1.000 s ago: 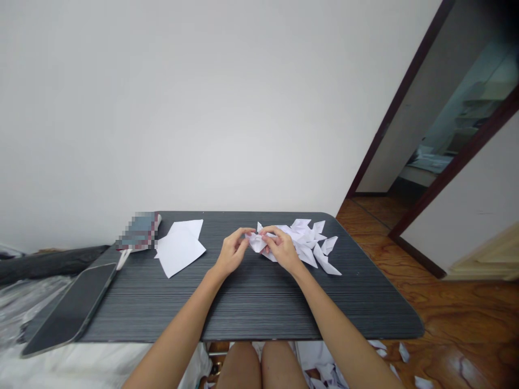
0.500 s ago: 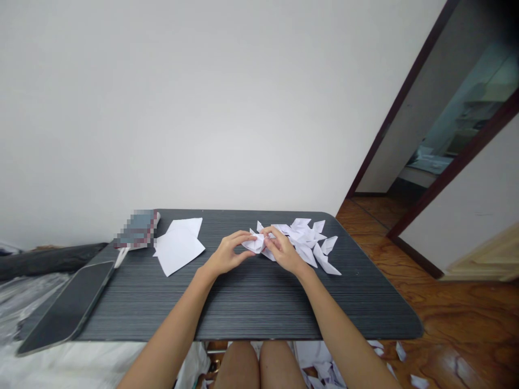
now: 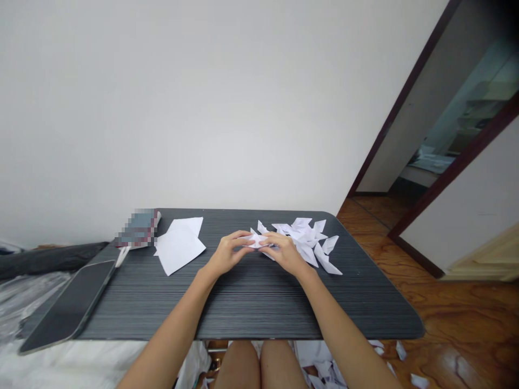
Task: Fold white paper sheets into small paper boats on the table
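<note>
Near the centre of the frame, the fingers of the left hand (image 3: 227, 253) and right hand (image 3: 286, 253) are clamping a folded paper (image 3: 257, 238) from either side. A heap of folded pieces (image 3: 307, 236) is crowding the right hand (which is partly hiding it). Left of centre, white sheets (image 3: 180, 251) are lying on the table (image 3: 259, 308); a pixelated item (image 3: 138, 229) and dark-screened device (image 3: 72, 305) are sitting farther left. Paper scraps (image 3: 419, 381) are littering the floor (image 3: 466, 329), lower right.

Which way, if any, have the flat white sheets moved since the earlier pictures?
No: the flat white sheets lie in the same place, judged against the back edge of the dark table.
</note>
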Tool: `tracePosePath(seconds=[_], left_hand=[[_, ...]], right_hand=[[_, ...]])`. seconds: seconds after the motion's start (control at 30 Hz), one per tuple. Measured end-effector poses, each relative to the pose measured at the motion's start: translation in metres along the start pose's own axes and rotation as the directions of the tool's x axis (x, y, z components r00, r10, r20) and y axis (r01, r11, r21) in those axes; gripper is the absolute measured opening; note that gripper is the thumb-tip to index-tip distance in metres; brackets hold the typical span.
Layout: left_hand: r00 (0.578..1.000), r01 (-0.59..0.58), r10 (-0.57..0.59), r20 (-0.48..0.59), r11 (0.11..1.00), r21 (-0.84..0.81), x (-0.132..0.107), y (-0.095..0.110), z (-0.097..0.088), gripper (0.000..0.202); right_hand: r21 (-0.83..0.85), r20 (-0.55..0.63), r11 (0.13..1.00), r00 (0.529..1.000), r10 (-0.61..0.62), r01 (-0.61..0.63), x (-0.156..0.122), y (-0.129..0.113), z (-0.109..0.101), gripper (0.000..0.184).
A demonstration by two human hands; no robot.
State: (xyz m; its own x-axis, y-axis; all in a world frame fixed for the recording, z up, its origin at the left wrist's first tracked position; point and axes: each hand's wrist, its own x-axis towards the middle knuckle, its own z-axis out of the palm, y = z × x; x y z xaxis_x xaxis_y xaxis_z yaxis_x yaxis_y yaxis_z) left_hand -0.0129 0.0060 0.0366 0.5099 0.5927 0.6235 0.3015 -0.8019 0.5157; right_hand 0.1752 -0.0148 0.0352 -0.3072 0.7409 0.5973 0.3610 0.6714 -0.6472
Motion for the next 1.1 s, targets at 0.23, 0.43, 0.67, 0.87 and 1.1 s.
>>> tracePosePath(seconds=[0.23, 0.43, 0.67, 0.87, 1.1], left_hand=[[0.988, 0.12, -0.13, -0.085, 0.986, -0.118, 0.001, 0.004, 0.004, 0.02], [0.997, 0.046, -0.05, -0.063, 0.997, -0.07, 0.001, 0.006, 0.004, 0.021], [0.998, 0.031, -0.033, -0.06, 0.999, -0.041, 0.0, 0.006, 0.005, 0.021], [0.996, 0.083, -0.087, -0.03, 0.991, -0.108, 0.002, 0.011, 0.003, 0.018], [0.933, 0.263, -0.341, -0.114, 0.864, -0.428, 0.004, 0.007, 0.008, 0.029]], right_hand=[[0.124, -0.086, 0.987, 0.989, 0.117, -0.106, 0.002, 0.001, 0.005, 0.011], [0.097, -0.069, 0.995, 0.997, 0.046, -0.039, 0.002, -0.001, 0.004, 0.009], [0.051, -0.023, 0.998, 0.999, 0.039, -0.038, 0.0, -0.001, 0.001, 0.01], [0.103, -0.055, 0.993, 0.996, 0.069, -0.063, 0.001, -0.005, 0.003, 0.011], [0.363, -0.085, 0.903, 0.957, 0.276, -0.228, 0.004, 0.001, 0.01, 0.015]])
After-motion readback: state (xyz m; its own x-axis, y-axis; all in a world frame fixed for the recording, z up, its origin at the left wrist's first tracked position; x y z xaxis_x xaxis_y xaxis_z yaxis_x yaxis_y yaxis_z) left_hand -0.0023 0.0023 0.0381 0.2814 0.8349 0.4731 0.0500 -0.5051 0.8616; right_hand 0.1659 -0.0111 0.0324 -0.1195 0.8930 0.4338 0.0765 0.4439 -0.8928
